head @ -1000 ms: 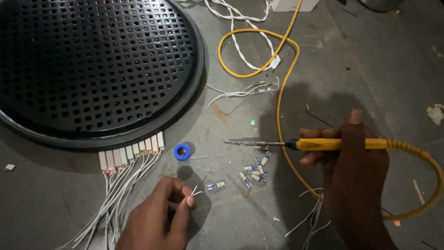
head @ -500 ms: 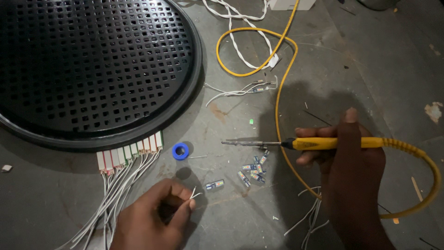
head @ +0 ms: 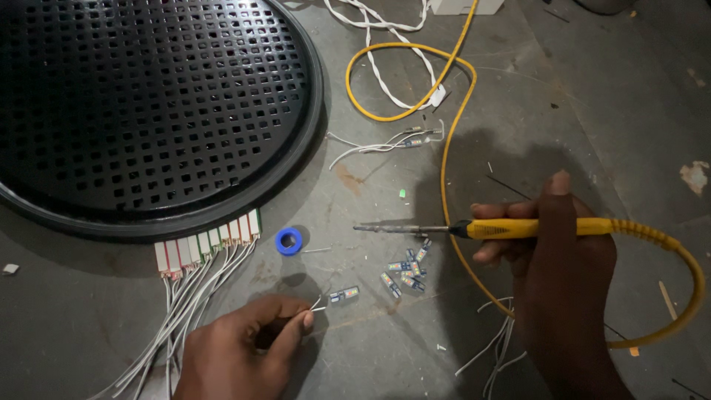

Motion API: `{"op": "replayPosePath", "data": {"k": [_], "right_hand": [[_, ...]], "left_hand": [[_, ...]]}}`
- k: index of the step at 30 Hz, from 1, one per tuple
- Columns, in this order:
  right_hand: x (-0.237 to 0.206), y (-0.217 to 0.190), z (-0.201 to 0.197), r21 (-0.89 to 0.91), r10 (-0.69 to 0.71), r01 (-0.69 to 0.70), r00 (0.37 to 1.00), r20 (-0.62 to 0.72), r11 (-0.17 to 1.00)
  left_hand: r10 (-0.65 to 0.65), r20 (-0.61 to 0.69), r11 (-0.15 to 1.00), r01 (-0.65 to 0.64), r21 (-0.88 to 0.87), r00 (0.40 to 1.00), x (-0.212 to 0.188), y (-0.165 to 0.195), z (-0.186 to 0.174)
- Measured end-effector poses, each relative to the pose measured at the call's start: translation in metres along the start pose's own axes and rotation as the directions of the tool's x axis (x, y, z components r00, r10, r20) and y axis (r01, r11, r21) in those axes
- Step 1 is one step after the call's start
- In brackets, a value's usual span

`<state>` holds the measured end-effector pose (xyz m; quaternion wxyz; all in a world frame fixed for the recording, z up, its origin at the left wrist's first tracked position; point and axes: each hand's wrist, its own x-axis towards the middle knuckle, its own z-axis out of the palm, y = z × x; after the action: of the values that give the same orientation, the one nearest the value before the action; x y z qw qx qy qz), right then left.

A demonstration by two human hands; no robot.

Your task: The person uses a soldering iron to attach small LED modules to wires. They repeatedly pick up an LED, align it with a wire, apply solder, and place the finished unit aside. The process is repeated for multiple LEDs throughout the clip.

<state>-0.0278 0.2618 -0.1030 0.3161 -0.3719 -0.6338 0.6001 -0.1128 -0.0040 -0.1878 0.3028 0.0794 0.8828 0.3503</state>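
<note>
My right hand [head: 555, 274] grips a soldering iron [head: 489, 229] with a yellow handle, its metal tip pointing left over the grey surface. My left hand [head: 244, 348] pinches a thin wire end [head: 318, 305] between thumb and forefinger, right beside a small light-coloured component [head: 344, 295]. A cluster of several similar small components [head: 406, 268] lies just under the iron's tip. A small blue solder spool [head: 289, 241] sits between the two hands.
A large round black perforated grille [head: 148, 111] fills the upper left. A row of small connectors [head: 207, 244] with white wires [head: 178, 311] lies at its lower rim. The iron's yellow cord [head: 444, 148] loops across the top and right. More white wires [head: 385, 144] lie near it.
The view has shifted slightly. Both hands keep nearly the same places; the left hand's fingers moved a little nearer the lone small component.
</note>
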Motion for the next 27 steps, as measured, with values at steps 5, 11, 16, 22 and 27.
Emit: {"op": "replayPosePath", "data": {"k": [5,11,16,22,27], "right_hand": [[-0.001,0.000,0.001,-0.002,0.001,-0.001,1.000,0.011,1.000],[-0.016,-0.013,0.004,-0.136,-0.086,0.083,0.996,-0.019,0.987],[-0.048,-0.028,0.000,-0.220,-0.292,0.283,0.956,-0.006,0.934],[-0.066,-0.031,0.009,-0.189,-0.346,0.349,0.937,0.047,0.918],[-0.069,-0.025,0.013,-0.235,-0.319,0.316,0.947,0.025,0.919]], "left_hand": [[0.046,-0.033,0.999,-0.047,-0.017,0.998,0.000,-0.005,0.004],[0.263,-0.152,0.964,-0.265,0.007,0.953,0.000,0.005,0.004],[0.339,-0.155,0.937,-0.348,-0.037,0.928,-0.007,0.016,0.000],[0.364,-0.151,0.928,-0.372,-0.027,0.919,-0.017,0.027,-0.012],[0.364,-0.199,0.928,-0.374,-0.009,0.910,-0.016,0.033,-0.017]]}}
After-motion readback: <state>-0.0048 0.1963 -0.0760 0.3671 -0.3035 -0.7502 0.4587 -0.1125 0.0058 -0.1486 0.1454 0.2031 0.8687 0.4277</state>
